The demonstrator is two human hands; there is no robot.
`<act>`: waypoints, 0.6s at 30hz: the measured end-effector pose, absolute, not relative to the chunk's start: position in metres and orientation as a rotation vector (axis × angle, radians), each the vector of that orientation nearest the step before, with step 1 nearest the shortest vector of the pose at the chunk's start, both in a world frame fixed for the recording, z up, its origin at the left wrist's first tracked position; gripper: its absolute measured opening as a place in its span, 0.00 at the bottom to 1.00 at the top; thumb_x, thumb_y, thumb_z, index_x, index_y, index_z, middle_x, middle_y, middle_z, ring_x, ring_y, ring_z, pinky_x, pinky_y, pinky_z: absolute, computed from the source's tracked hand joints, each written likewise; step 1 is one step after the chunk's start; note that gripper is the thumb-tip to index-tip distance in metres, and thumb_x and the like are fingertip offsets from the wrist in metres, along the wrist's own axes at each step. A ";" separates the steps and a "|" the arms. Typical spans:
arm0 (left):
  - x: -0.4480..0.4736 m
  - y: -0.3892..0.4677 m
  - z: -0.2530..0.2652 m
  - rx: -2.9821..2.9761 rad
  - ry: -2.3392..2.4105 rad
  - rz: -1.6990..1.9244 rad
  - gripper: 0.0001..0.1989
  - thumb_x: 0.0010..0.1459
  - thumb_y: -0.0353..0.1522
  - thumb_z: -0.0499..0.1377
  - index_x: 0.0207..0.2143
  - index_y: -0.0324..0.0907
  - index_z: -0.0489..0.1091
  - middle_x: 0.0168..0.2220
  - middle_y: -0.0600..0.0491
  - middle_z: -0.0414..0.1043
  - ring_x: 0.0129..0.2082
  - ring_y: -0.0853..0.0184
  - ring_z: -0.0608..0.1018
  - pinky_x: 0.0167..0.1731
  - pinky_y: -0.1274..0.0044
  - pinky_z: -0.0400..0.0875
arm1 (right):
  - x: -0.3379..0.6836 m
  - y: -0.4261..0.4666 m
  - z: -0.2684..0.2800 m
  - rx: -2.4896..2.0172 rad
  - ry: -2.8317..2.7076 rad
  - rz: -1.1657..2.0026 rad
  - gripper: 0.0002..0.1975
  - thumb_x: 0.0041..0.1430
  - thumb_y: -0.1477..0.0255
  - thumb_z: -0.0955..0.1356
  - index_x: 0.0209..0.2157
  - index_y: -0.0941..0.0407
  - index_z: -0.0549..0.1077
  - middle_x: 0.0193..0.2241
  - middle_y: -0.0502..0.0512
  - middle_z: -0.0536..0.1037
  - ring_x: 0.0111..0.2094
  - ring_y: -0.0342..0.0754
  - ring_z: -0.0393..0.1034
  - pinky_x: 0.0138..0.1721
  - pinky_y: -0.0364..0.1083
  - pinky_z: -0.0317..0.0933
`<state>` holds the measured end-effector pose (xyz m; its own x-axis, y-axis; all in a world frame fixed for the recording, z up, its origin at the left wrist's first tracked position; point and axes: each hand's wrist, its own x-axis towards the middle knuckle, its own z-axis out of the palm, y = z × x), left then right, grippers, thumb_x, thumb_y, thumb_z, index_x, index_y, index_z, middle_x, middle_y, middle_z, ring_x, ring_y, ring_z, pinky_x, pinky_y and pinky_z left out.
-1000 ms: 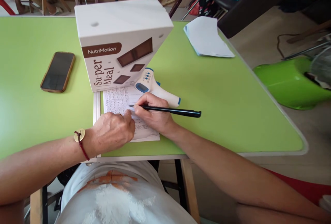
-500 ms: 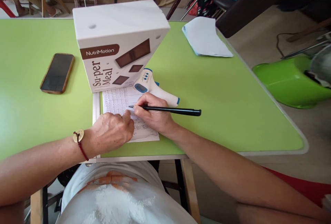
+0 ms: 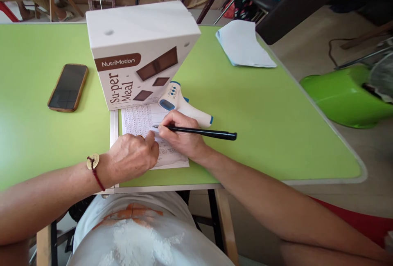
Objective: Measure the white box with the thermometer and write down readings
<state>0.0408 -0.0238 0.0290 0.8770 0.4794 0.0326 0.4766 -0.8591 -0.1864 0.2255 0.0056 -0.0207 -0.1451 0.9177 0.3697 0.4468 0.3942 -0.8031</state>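
A black pen (image 3: 211,134) is pinched in my right hand (image 3: 184,135), its tip pointing left at a sheet of paper (image 3: 138,120) covered in small handwriting. My left hand (image 3: 133,155) rests on the paper's lower left part, fingers curled under, the index fingertip close to the pen tip. Both hands hide much of the sheet's middle. Just beyond my right hand lies a white and blue infrared thermometer (image 3: 192,112), partly over the paper. A white NutriMotion box (image 3: 123,75) stands upright at the sheet's far edge.
On the green table (image 3: 270,131), a phone (image 3: 68,87) lies at the left and folded white paper (image 3: 242,45) at the far right. A bright green bin (image 3: 340,96) stands on the floor to the right. A dark chair (image 3: 285,4) is beyond the table's far right corner.
The pen's back end has dipped slightly and shifted a little left, while its tip stays at about the same spot. My left hand has not visibly moved.
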 end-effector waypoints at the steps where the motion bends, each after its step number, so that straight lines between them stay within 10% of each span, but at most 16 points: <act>1: 0.041 -0.024 0.029 -2.858 -0.739 0.027 0.14 0.56 0.17 0.49 0.32 0.36 0.72 0.37 0.43 0.79 0.17 0.65 0.75 0.12 0.74 0.60 | 0.226 0.006 -0.021 -1.192 -1.757 0.662 0.08 0.50 0.76 0.67 0.23 0.52 0.64 0.18 0.43 0.69 0.20 0.41 0.60 0.21 0.42 0.58; 18: 0.041 -0.022 0.030 -2.851 -0.741 0.072 0.14 0.58 0.18 0.49 0.33 0.36 0.73 0.38 0.43 0.79 0.17 0.65 0.76 0.13 0.74 0.63 | 0.229 0.007 -0.019 -1.167 -1.727 0.671 0.06 0.49 0.75 0.67 0.22 0.52 0.66 0.17 0.43 0.69 0.19 0.41 0.60 0.21 0.42 0.58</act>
